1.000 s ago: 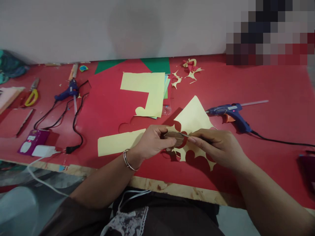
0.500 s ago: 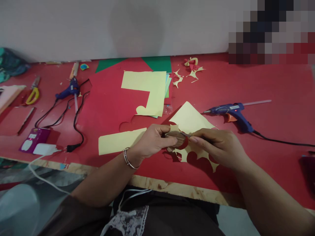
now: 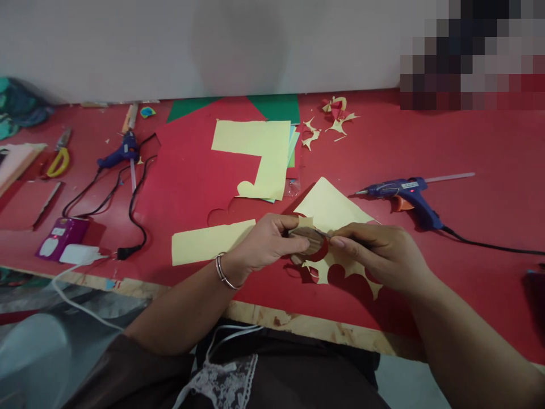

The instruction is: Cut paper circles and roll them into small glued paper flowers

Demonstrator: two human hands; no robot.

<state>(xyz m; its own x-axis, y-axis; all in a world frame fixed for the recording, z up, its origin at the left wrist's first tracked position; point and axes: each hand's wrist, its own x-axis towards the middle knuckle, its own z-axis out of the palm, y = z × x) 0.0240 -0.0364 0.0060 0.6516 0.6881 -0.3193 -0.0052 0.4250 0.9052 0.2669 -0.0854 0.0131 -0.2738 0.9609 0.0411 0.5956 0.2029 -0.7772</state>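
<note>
**Brown striped piece held above a red bench**

The left hand has its grip closed on the piece. The right hand's grip pinches a thin metal tool against it. Scalloped yellow paper lies beneath; a blue glue gun rests farther right.

wears two thin, smooth, silver-coloured bangles at the wrist of the left hand, set close together and rounded in profile. has short nails on the right hand. is clothed, well behind the left hand, in a loose dark brown sleeve. is covered, below and between the hands, by a plain dark garment, with a white floral lace panel, scalloped along one edge, and slim white cords just above it.
</note>
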